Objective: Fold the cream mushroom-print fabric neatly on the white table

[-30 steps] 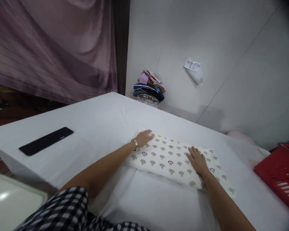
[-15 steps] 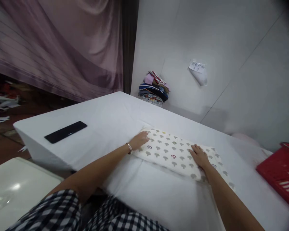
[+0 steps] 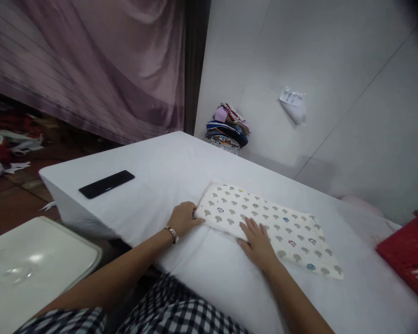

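Note:
A folded white cloth (image 3: 275,227) with a print of grey and a few coloured mushrooms lies flat across the white-covered table. My left hand (image 3: 184,219), with a bracelet at the wrist, is closed at the cloth's near left corner, thumb and fingers pinching its edge. My right hand (image 3: 259,245) rests palm down with fingers spread, over the near edge of the cloth around its middle. Part of that edge is hidden under the right hand.
A black phone-like slab (image 3: 107,184) lies on the table (image 3: 156,160) at left. Folded clothes (image 3: 227,127) are stacked by the wall, under a taped paper note (image 3: 293,105). A red basket (image 3: 409,253) is at right, a pale stool (image 3: 38,260) at lower left.
My left hand has slid from the cloth's top to its near left corner and closed there. My right hand has moved left and toward me along the cloth. The view has shifted left.

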`<state>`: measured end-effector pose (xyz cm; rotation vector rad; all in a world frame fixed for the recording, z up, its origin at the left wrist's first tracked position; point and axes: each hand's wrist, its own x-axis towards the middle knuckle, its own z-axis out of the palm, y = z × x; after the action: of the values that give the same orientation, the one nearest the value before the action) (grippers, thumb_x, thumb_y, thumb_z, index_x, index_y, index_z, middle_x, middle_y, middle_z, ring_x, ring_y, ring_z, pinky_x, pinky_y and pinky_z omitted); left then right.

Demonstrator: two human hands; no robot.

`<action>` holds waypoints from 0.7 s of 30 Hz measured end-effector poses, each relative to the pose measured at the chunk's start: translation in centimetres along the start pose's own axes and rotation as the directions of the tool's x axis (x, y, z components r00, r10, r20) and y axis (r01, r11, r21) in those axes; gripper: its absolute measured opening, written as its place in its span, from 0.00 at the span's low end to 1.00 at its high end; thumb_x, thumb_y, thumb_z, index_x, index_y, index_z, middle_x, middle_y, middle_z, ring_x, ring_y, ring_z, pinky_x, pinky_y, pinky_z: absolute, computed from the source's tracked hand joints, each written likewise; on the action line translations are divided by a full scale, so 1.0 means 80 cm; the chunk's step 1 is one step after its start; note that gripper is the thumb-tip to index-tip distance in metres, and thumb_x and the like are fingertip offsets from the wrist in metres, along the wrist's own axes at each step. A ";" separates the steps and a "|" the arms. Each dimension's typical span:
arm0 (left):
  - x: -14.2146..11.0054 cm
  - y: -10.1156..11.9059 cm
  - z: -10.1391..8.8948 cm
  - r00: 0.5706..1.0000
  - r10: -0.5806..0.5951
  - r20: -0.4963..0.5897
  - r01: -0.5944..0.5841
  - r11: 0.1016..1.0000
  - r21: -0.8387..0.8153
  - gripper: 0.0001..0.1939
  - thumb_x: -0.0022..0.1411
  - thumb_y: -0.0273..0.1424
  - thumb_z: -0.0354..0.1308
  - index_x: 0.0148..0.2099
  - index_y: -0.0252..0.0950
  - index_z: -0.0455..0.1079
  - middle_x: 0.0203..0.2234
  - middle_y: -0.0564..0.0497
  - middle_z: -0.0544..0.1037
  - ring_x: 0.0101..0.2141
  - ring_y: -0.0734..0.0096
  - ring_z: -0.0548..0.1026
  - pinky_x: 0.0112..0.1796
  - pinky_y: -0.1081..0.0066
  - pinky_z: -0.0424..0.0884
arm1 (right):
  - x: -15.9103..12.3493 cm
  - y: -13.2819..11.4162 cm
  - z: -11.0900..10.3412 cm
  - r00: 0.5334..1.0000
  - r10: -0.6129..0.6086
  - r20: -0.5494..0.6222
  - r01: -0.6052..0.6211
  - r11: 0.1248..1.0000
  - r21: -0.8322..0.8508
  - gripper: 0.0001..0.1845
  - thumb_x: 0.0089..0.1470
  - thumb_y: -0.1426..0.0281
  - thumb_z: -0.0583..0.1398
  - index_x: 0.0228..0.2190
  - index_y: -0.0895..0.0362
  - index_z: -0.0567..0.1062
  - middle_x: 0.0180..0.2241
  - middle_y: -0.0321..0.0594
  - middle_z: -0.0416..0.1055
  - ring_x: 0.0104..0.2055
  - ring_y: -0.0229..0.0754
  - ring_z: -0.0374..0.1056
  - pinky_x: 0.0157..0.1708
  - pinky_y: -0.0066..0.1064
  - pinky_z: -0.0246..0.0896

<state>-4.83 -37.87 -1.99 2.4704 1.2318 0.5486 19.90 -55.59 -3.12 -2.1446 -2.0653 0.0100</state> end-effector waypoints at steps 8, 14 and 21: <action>0.007 -0.006 0.001 0.998 -0.068 -0.003 0.067 0.985 -0.158 0.09 0.52 0.39 0.54 0.32 0.39 0.66 0.37 0.54 0.74 0.40 0.69 0.69 0.43 0.69 0.62 | -0.003 0.002 0.009 0.997 -0.018 -0.069 0.016 0.999 -0.038 0.28 0.58 0.56 0.45 0.57 0.51 0.56 0.61 0.40 0.48 0.62 0.49 0.42 0.57 0.50 0.38; 0.011 -0.014 -0.004 1.000 0.005 0.021 -0.002 0.990 -0.139 0.08 0.53 0.36 0.53 0.26 0.38 0.64 0.34 0.53 0.74 0.38 0.70 0.69 0.41 0.70 0.63 | -0.002 0.002 0.012 0.997 -0.020 -0.074 0.017 0.999 -0.044 0.28 0.58 0.57 0.45 0.57 0.52 0.55 0.61 0.40 0.47 0.62 0.49 0.41 0.58 0.49 0.38; 0.039 0.019 -0.018 0.994 -0.048 0.103 0.041 0.997 0.065 0.21 0.55 0.43 0.49 0.47 0.36 0.66 0.50 0.44 0.69 0.50 0.60 0.65 0.48 0.62 0.60 | 0.000 0.000 0.009 0.998 -0.014 -0.067 0.010 0.998 -0.055 0.27 0.57 0.59 0.48 0.57 0.53 0.57 0.60 0.42 0.48 0.62 0.50 0.42 0.57 0.50 0.38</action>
<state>-2.76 -36.05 0.53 2.4822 1.2774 0.3688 19.82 -55.50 -3.82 -2.1322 -2.0641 -0.1207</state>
